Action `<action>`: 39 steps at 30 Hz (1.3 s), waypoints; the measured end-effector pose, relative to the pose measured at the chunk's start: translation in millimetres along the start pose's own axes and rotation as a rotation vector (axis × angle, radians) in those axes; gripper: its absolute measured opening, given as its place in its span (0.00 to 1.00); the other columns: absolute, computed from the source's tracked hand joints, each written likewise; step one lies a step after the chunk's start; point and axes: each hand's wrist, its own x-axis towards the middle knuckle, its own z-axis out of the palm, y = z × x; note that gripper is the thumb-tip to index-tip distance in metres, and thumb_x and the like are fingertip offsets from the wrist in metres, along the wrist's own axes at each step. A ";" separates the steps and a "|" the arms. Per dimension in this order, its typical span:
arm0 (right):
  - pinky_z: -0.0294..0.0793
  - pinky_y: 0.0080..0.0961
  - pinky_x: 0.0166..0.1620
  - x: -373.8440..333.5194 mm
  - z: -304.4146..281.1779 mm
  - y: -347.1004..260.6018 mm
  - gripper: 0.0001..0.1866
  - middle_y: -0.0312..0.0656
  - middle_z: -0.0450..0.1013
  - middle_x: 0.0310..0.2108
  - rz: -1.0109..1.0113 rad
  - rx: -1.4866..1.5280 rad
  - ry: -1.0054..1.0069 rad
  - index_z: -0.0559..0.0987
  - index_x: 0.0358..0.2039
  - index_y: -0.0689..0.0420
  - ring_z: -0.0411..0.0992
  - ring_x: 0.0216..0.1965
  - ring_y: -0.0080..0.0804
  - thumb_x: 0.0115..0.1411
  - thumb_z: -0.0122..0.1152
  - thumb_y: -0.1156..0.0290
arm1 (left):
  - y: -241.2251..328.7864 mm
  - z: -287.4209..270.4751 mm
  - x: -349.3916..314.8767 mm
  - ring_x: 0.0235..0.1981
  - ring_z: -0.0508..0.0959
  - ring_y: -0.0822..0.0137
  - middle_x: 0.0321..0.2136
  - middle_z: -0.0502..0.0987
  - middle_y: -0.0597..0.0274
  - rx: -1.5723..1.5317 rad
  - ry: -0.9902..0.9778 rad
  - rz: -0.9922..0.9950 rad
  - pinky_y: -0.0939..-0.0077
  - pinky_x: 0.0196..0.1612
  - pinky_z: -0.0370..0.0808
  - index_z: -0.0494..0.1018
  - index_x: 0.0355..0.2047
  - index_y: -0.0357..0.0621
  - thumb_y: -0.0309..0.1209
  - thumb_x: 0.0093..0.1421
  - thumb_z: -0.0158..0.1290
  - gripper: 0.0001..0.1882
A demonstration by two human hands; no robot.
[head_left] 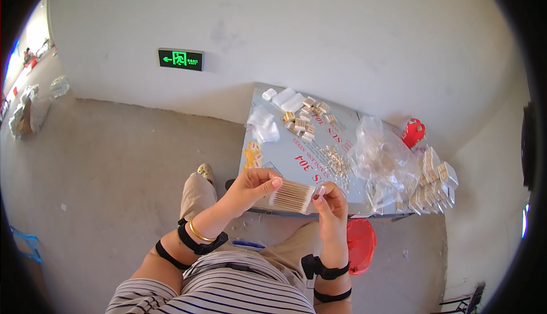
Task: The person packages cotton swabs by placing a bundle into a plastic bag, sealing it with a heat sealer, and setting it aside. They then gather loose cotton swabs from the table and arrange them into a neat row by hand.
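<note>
Over the near edge of the table, both hands hold a flat pack of cotton swabs with brown sticks and white tips, in clear plastic. My left hand grips its left end, thumb on top. At the right end, my right hand pinches the crinkled plastic between thumb and fingers. Past the hands, a pile of loose cotton swabs lies on the table. Small swab bundles sit farther back, beside clear plastic sleeves. Yellow paper pieces lie at the table's left edge.
The grey metal-topped table stands against the wall. A big clear plastic bag is on its right, beside stacked swab packs and a red bag. Below the near edge stands a red bin. A green exit sign hangs on the wall.
</note>
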 end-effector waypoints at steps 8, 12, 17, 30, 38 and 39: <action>0.66 0.16 0.43 3.6 -13.3 23.0 0.03 0.30 0.74 0.37 0.235 0.272 0.105 0.75 0.35 0.56 0.68 0.38 0.15 0.64 0.61 0.77 | -15.2 -3.2 7.6 0.31 0.75 0.79 0.28 0.79 0.70 0.012 0.060 -0.120 0.82 0.37 0.73 0.79 0.33 0.39 0.43 0.68 0.55 0.17; 0.66 0.21 0.39 10.0 -2.0 37.3 0.04 0.31 0.71 0.30 0.031 -0.253 0.152 0.77 0.32 0.56 0.68 0.34 0.20 0.60 0.65 0.77 | -52.0 -30.7 16.5 0.27 0.77 0.76 0.27 0.80 0.64 0.305 0.158 -0.267 0.80 0.32 0.75 0.78 0.32 0.38 0.53 0.69 0.48 0.27; 0.65 0.32 0.39 17.8 5.3 63.9 0.08 0.36 0.64 0.28 -0.430 -1.052 -0.125 0.79 0.29 0.54 0.64 0.33 0.38 0.51 0.71 0.75 | -76.1 -33.3 25.1 0.31 0.80 0.77 0.33 0.82 0.62 0.043 0.204 -0.552 0.84 0.32 0.75 0.78 0.41 0.37 0.54 0.68 0.49 0.28; 0.69 0.20 0.48 46.0 -52.7 155.3 0.16 0.36 0.75 0.44 0.482 -0.074 0.030 0.76 0.49 0.61 0.70 0.43 0.19 0.63 0.65 0.69 | -125.2 -66.2 64.3 0.47 0.79 0.74 0.47 0.80 0.62 0.022 0.171 -0.345 0.75 0.54 0.74 0.75 0.52 0.35 0.32 0.64 0.60 0.18; 0.68 0.17 0.41 71.6 -127.2 265.5 0.13 0.32 0.77 0.36 0.676 -0.137 0.228 0.78 0.45 0.57 0.72 0.37 0.18 0.63 0.64 0.65 | -227.0 -126.9 67.4 0.38 0.82 0.65 0.32 0.82 0.62 0.545 0.274 -0.473 0.74 0.44 0.77 0.77 0.46 0.38 0.42 0.59 0.64 0.22; 0.67 0.17 0.38 77.6 -147.6 281.6 0.13 0.31 0.77 0.34 0.738 -0.173 0.321 0.78 0.44 0.55 0.72 0.35 0.18 0.62 0.65 0.62 | -236.2 -133.2 72.0 0.38 0.82 0.65 0.32 0.82 0.62 0.538 0.258 -0.468 0.74 0.44 0.77 0.77 0.46 0.38 0.42 0.59 0.64 0.22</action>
